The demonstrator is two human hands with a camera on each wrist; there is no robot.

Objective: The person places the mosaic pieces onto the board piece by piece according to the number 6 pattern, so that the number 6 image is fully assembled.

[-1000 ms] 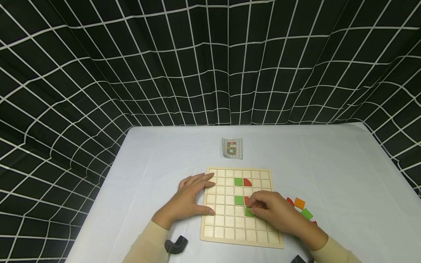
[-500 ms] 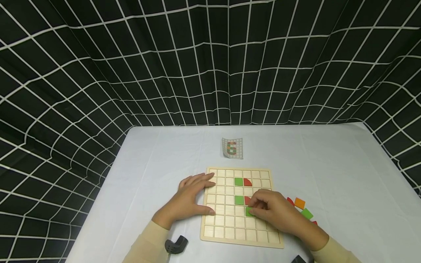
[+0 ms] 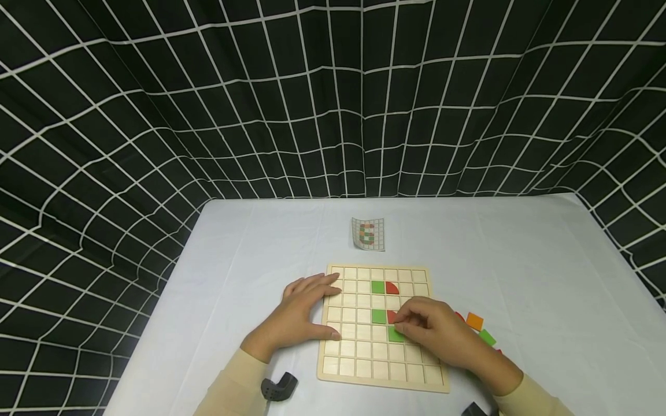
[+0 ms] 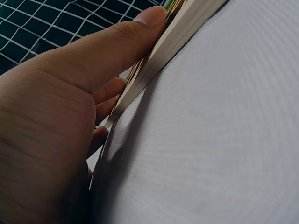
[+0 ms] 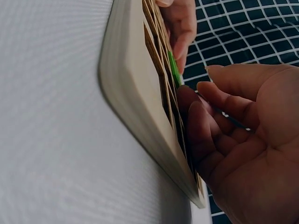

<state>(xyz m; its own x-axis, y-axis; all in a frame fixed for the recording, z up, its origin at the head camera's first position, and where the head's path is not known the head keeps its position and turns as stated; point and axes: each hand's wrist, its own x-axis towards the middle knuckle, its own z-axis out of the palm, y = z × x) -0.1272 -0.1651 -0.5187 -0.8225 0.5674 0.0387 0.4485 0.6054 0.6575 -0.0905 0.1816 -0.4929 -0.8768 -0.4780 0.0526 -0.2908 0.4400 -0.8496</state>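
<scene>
Touching the lower-centre gridded wooden board, the left hand splays; the right hand curls by a green square tile, hold unclear.

two hands, one board, one card, nine visible tiles

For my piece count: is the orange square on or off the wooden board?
Off: in the head view, the orange square lies on the white cloth, right of the wooden board, apart from it.
</scene>
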